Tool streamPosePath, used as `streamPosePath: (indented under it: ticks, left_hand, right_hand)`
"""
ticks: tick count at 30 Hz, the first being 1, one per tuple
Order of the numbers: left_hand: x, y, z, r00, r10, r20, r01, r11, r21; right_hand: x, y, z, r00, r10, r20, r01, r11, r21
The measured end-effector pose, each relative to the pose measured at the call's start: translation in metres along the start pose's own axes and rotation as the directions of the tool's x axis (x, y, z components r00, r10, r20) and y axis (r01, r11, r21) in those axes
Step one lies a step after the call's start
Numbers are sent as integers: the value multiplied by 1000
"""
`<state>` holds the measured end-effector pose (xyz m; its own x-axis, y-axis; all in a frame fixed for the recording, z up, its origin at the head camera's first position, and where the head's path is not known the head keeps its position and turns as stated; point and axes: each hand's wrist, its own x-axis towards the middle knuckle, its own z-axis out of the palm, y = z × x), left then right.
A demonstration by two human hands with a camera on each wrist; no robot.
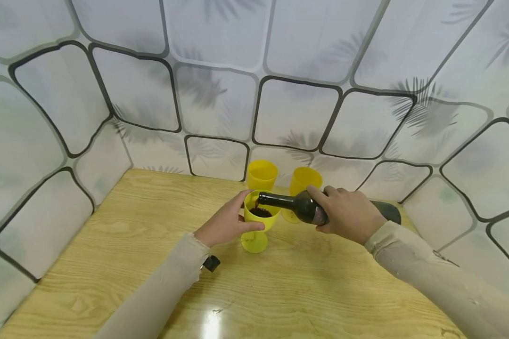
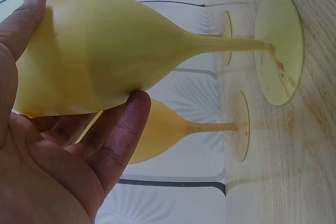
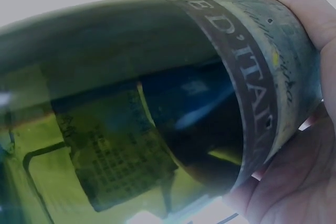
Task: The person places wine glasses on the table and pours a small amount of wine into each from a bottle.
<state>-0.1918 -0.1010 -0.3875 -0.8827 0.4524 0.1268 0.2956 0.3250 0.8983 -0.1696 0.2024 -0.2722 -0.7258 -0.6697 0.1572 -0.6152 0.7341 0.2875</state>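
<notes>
wooden table — left hand cups yellow goblet; right hand grips tilted bottle, band reading "d'ita".

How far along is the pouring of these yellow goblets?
In hand: the right hand tips the bottle over the front goblet, steadied by the left hand; dark liquid shows inside. Left: the two back goblets look unfilled, though their insides are hidden.

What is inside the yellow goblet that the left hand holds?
The goblet holds dark red liquid, with the bottle mouth over its rim. How deep the liquid goes cannot be seen through the opaque wall.
</notes>
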Motion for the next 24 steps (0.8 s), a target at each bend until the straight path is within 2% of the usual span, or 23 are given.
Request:
streamPosePath:
  ticks: [9,24]
  left_hand:
    - [0,0,0,1000,0,2,0,1000,-8]
    - [-1,2,0,1000,-6,-3,6,1000,7]
  right_hand:
    - [-1,-1,-3,1000,5,22,-5,1000,6]
    - [0,1,1,1000,2,13,-2,1000,2]
